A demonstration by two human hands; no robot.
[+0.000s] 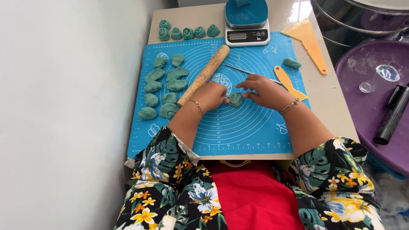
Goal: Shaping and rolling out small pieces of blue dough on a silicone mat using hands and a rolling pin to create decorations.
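Observation:
A small piece of teal dough (235, 99) lies on the blue silicone mat (238, 132), pinched between both hands. My left hand (211, 95) grips its left side and my right hand (265, 90) its right side, fingers curled onto it. A wooden rolling pin (204, 74) lies diagonally just left of my left hand. Several teal dough lumps (162, 91) sit in rows on the mat's left part.
Several rolled dough rosettes (187, 33) line the table's far left. A kitchen scale (247, 25) stands at the back. An orange knife (286, 81), a thin metal tool (243, 70), another dough lump (292, 63) and a yellow scraper (309, 40) lie to the right. Purple trays (370, 102) stand further right.

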